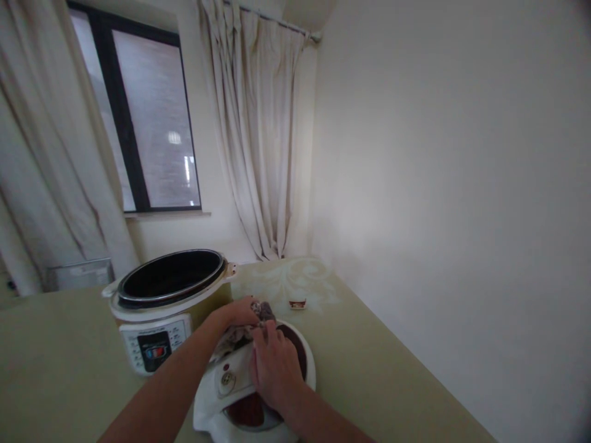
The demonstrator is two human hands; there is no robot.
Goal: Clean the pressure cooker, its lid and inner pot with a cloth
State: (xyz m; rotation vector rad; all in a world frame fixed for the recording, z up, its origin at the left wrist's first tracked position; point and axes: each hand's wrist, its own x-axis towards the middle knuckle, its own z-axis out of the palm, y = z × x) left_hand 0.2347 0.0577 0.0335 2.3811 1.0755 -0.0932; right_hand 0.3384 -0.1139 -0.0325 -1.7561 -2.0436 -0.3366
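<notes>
A white and dark red pressure cooker lid lies on the table in front of me, its white handle bar and round valve facing up. My left hand is closed on a patterned, greyish cloth at the lid's far side. Part of the cloth bunches up past my fingers. My right hand rests over the middle of the lid, fingers curled round its handle and close to the cloth. Its fingertips are partly hidden. Left of the lid stands the electric pressure cooker, uncovered, with a dark inner pot.
A small red-and-white packet or card lies beyond the lid on the pale green table. A white wall borders the table on the right. Curtains and a dark-framed window are behind it.
</notes>
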